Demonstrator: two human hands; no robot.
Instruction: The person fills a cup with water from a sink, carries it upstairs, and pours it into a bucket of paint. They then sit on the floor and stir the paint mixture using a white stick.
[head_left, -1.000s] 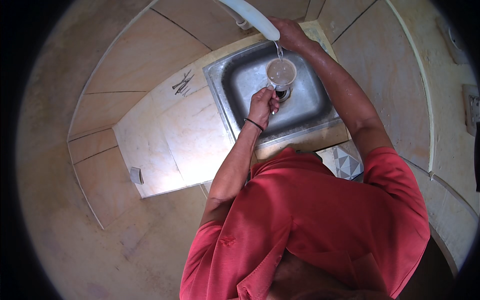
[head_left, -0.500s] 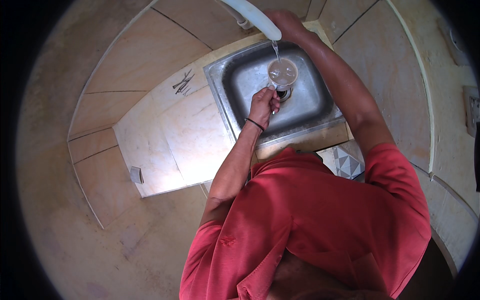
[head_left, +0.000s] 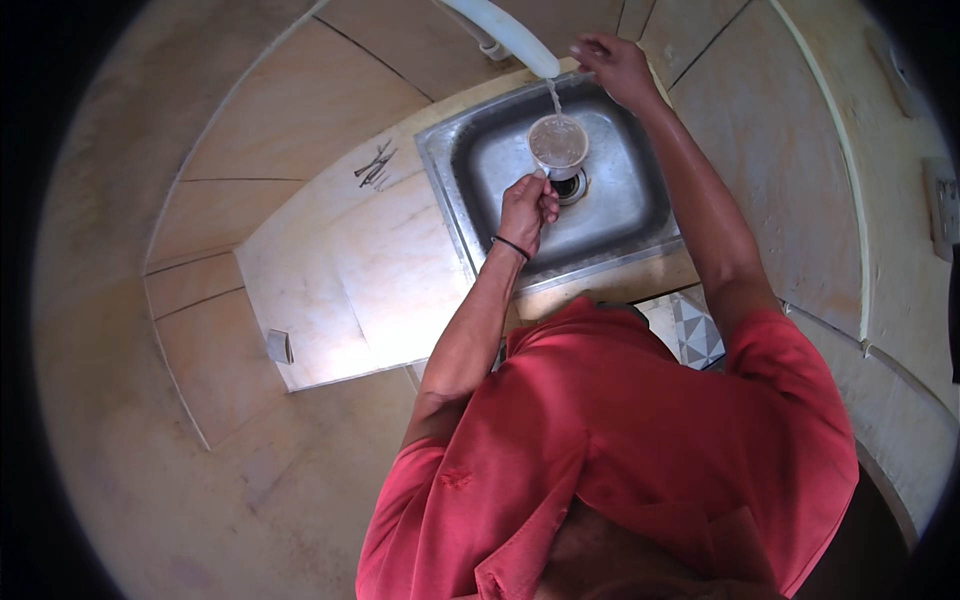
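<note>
My left hand [head_left: 528, 207] grips the handle of a light-coloured cup [head_left: 558, 145] over the metal sink [head_left: 602, 222]. Cloudy water fills the cup, and its surface is stirred by a stream [head_left: 555, 97] falling from the pale spout [head_left: 517, 38] above. My right hand [head_left: 617, 66] hangs near the sink's far edge, just right of the spout's tip. Nothing is in it, and its fingers are stretched out and apart. Below the cup, the drain [head_left: 570, 187] is partly covered by my left hand and the cup.
Left of the sink runs a pale tiled counter [head_left: 385, 255]. Several thin dark utensils [head_left: 376, 168] lie on it near the back wall. A small grey block-like object [head_left: 279, 346] stands at the counter's left end. A wall socket [head_left: 941, 208] is at the far right.
My right hand has come out from behind the spout, toward the right and nearer, with its fingers now spread. The cup has shifted slightly left under the stream.
</note>
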